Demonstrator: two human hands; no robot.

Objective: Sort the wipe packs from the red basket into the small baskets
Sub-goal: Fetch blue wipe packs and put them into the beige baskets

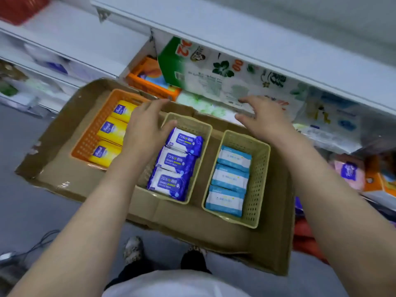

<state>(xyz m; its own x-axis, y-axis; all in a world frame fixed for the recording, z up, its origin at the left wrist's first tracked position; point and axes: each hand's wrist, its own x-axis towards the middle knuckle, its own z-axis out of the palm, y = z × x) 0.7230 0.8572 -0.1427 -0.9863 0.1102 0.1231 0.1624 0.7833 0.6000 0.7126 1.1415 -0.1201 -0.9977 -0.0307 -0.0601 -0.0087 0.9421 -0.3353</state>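
blue-white wipe packs (181, 162): "75%" | green-white tissue bag (225, 76): "2", "00" | yellow packs (113, 130): script, possibly unreadable

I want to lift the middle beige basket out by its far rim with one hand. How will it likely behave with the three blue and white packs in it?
The middle beige basket looks like thin perforated plastic, so its rim may flex. The three blue and white packs fill its length, so lifting one end would probably tilt it and slide them toward the near end. The soft film packs shouldn't roll.

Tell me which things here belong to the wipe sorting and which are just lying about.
Job: orange plastic basket of yellow packs; beige basket of purple packs; beige basket of light-blue packs.
Lying about: green-and-white tissue bundle; pink pack.
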